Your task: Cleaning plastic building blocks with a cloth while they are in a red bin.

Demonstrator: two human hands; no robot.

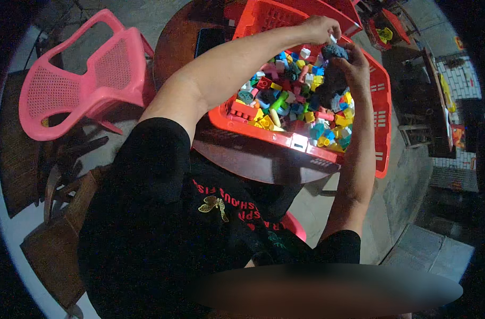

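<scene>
Grey cloth (335, 51) and white piece (333, 39) above the blocks (295, 101)

Nearest, the brown desk (242, 159) carries a red basket (253, 131) heaped with the blocks. Over its far right part I see the right hand (356, 66) gripping the grey cloth. Just beyond, the left hand (319, 31) pinches the white piece. Farther back, off to the right, a yellow object (384, 35) shows.
</scene>
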